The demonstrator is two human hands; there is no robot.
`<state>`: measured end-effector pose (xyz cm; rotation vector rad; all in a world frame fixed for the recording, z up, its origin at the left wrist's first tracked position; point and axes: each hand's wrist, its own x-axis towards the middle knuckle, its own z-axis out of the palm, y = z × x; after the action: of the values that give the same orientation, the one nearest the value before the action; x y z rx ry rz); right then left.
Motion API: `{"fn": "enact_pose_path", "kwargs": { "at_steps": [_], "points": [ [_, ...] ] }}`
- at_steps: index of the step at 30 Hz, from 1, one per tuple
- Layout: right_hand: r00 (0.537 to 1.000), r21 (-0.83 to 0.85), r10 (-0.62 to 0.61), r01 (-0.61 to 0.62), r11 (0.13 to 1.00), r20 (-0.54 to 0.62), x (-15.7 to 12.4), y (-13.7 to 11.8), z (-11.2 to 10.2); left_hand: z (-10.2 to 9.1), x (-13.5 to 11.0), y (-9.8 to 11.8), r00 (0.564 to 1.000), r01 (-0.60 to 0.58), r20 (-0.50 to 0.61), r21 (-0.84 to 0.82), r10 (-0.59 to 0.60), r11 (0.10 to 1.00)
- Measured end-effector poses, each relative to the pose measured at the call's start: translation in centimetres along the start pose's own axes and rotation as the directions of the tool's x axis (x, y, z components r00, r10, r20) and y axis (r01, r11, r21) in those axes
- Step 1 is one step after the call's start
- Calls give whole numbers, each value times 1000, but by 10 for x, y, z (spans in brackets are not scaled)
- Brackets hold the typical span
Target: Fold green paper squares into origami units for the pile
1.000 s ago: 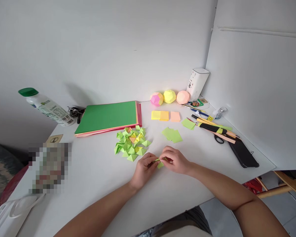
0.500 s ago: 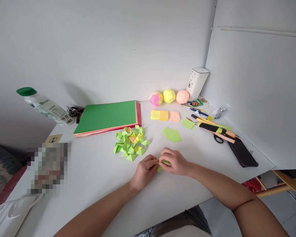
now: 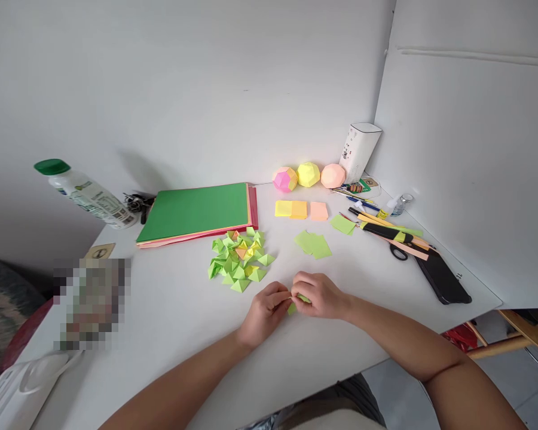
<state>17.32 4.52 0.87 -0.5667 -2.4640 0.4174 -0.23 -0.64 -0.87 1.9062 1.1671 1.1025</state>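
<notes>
Between my two hands is a small green paper piece (image 3: pixel 292 308), mostly covered by my fingers. My left hand (image 3: pixel 266 310) pinches it from the left, thumb and fingers pressed together. From the right, my right hand (image 3: pixel 320 295) is closed on the same paper, with fingertips meeting those of the left. Just beyond my left hand lies a pile of folded paper units (image 3: pixel 237 260), mostly green with a few yellow and orange ones. Loose green paper squares (image 3: pixel 314 244) lie flat past my right hand.
A stack of coloured paper (image 3: pixel 197 209) lies at the back left, beside a tilted bottle (image 3: pixel 94 197). Three paper balls (image 3: pixel 308 174) sit by the wall, with yellow and pink sticky notes (image 3: pixel 291 209) before them. At right are a cutter (image 3: pixel 382 231), scissors (image 3: pixel 399 252) and a black phone (image 3: pixel 443 280).
Almost nothing differs. The whole view has shifted very slightly, and both hands keep their pinch on the green paper in about the same place.
</notes>
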Motion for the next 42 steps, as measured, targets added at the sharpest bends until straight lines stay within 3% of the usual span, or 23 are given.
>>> {"fn": "enact_pose_path", "kwargs": {
  "at_steps": [5,10,16,21,25,31,42],
  "points": [
    [993,165,122,-120,979,-1,2,3,-4,-1,1,-4,996,70,-41,-120,-76,990],
    [954,471,293,-287,834,63,5,3,-7,-3,4,-6,989,104,-72,-271,-127,957],
    [924,554,379,-341,760,49,8,-3,-8,-6,5,-1,990,104,-67,-265,-126,959],
    [840,595,532,-483,642,108,4,0,-5,-7,4,-1,993,96,-50,-236,-111,967],
    [789,640,575,-560,526,219,3,2,-4,-8,3,0,993,88,-60,-230,-105,969],
    [695,683,658,-631,366,289,4,2,-1,-9,3,1,991,100,-66,-227,-118,969],
    [700,689,672,-612,388,242,3,1,1,-6,4,-3,984,137,-54,-370,-168,919]
  ]
}}
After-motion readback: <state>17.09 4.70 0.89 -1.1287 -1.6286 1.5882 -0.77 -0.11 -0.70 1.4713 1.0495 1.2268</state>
